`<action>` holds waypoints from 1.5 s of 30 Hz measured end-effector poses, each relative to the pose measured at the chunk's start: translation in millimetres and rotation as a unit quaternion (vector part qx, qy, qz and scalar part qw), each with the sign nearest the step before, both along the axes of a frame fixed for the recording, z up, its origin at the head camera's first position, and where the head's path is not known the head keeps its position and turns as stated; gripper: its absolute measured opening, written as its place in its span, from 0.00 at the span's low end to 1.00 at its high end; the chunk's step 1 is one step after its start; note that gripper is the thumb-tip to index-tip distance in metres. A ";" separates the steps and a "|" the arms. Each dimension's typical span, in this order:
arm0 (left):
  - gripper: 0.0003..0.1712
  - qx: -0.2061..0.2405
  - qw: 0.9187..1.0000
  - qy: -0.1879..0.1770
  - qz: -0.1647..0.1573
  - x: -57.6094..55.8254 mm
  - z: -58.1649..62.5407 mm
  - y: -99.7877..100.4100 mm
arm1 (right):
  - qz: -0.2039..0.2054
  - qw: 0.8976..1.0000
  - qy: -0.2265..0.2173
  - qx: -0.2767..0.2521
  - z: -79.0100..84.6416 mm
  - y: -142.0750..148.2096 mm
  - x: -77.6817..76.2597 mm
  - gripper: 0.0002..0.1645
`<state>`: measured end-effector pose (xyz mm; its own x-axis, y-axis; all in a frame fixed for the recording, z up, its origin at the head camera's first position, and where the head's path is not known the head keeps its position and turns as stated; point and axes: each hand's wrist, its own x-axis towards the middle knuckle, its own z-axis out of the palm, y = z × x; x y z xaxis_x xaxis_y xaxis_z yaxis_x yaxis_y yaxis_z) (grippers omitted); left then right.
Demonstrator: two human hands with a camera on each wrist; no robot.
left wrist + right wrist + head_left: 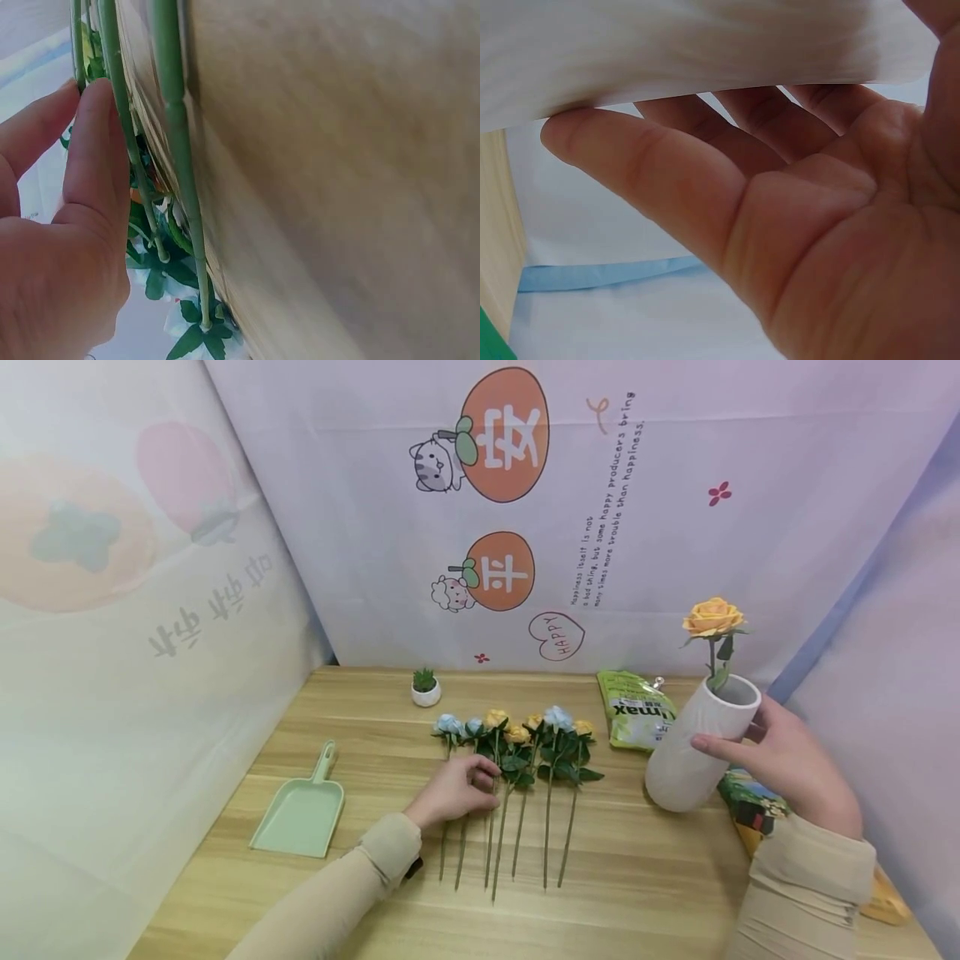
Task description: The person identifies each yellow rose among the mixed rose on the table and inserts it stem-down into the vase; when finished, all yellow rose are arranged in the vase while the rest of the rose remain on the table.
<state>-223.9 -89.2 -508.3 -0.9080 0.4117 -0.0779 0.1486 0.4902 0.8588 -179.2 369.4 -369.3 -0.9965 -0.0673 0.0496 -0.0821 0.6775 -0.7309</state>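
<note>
- Nearest, the wooden surface (600, 918) showed a broad strip of grain below the flower stems (547, 835), running out of view at the bottom: there was the room!
- Seven roses (551, 772), blue and yellow, lay side by side, the gaps between them narrow.
- In among them, the left hand (453, 789), thumb and fingertips close together right at a stem; whether they gripped it, I couldn't tell.
- Out left, a green dustpan (300, 814) lay near the slanting side edge.
- Over right, the right hand (802, 764) curled round a tilted white vase (693, 752), a single yellow-orange rose (714, 618) rising from its mouth.
- Crowding that wrist, a colourful packet (750, 789), partly hidden.
- Just behind the vase, a green pouch (637, 710) hemmed it in!
- Farther back, a small potted plant (426, 689) stood near the far edge.
- Beyond, a printed cloth (675, 568) hung along that edge.
</note>
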 end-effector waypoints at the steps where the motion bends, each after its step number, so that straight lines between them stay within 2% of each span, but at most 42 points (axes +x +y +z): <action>1: 0.27 0.003 1.000 -0.006 0.004 0.1 -0.4 0.2 | 0.000 1.000 0.001 -0.001 -0.4 -0.2 -0.1 0.58; 4: 0.32 0.033 0.998 -0.040 0.019 1.3 0.0 0.6 | 0.002 1.000 0.007 -0.002 -1.3 -0.5 -0.4 0.57; 8: 0.37 0.086 0.993 -0.079 0.030 3.0 1.8 1.9 | 0.003 1.000 0.011 -0.003 -1.5 -0.4 -0.9 0.57; 11: 0.38 0.108 0.989 -0.092 0.032 3.9 3.2 3.0 | 0.003 1.000 0.011 -0.004 -1.2 -1.0 -0.3 0.56; 16: 0.38 0.119 0.988 -0.094 0.036 4.3 4.7 3.3 | 0.003 1.000 0.009 -0.005 -1.7 -0.5 0.1 0.56; 24: 0.36 0.108 0.992 -0.053 0.040 4.0 19.1 0.6 | 0.004 1.000 0.017 -0.014 -2.5 1.6 0.3 0.56; 28: 0.36 0.127 0.991 -0.035 0.039 2.1 27.8 0.6 | 0.001 1.000 0.017 -0.008 -1.5 1.3 1.5 0.56; 34: 0.37 0.155 0.987 -0.025 0.042 -2.5 42.4 7.9 | 0.002 1.000 0.014 -0.004 -1.0 1.2 0.9 0.57; 39: 0.37 0.165 0.986 0.002 0.030 -7.6 64.0 18.3 | -0.005 1.000 0.003 0.007 1.0 0.9 1.8 0.58; 43: 0.36 0.179 0.983 0.032 0.019 -11.6 87.4 27.1 | -0.005 1.000 -0.001 0.007 2.3 -4.2 2.3 0.59; 45: 0.36 0.188 0.981 0.046 0.010 -14.7 99.9 38.0 | -0.005 1.000 0.001 0.001 3.3 -2.3 4.8 0.60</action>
